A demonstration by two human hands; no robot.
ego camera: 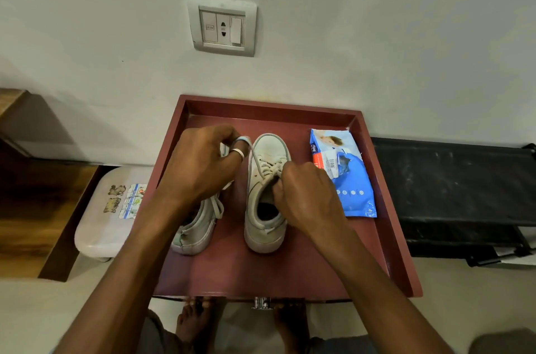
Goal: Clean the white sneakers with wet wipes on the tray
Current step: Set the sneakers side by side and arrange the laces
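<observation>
At the centre of the frame a worn white lace-up sneaker [269,150] stands on the dark red rimmed tray [261,272], toe toward the top. The right hand [304,197] pinches its crossed laces by the tongue. The left hand [200,162], fingers curled, draws one pale flat lace [253,156] toward the upper left. This looks like unlacing before wiping: pin the shoe down and pull gently, one eyelet at a time. A second white sneaker [197,228] lies to the left, and the blue plastic wet-wipes pack [345,176] lies to the right, untouched.

left grip [200,163]: silver ring [238,152] | forearms [121,266]: bare | feet [193,321]: bare
</observation>
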